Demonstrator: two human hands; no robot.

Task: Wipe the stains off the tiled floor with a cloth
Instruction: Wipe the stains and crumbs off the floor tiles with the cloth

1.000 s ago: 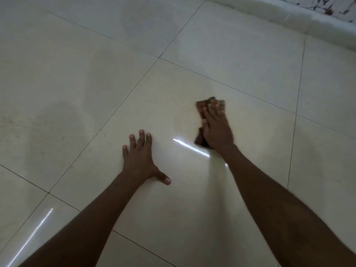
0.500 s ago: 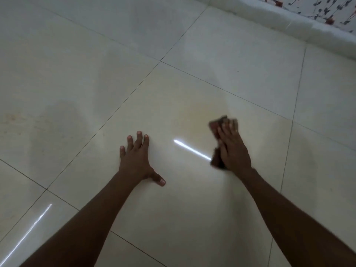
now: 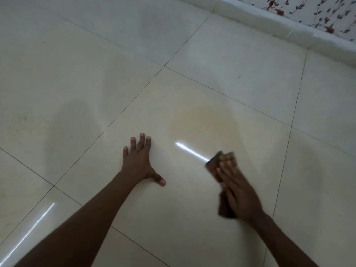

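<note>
A glossy cream tiled floor (image 3: 221, 54) fills the view. A faint yellowish stain (image 3: 206, 120) smears the middle tile. My right hand (image 3: 238, 191) presses a dark brown-red cloth (image 3: 214, 163) flat on the tile, below and right of the stain, with straight fingers on top of it; the hand is blurred. The cloth shows past my fingertips and under my palm. My left hand (image 3: 138, 160) lies flat on the same tile, fingers spread, left of the stain.
A pale skirting ledge (image 3: 269, 22) runs along the top right, with floral-patterned wall (image 3: 316, 14) behind it. Dull patches (image 3: 23, 120) mark the tile at the left. Bright light reflections (image 3: 190, 151) streak the floor.
My right hand has slid the cloth toward me and to the right, off the stain, which is now uncovered. My left hand has stayed planted.
</note>
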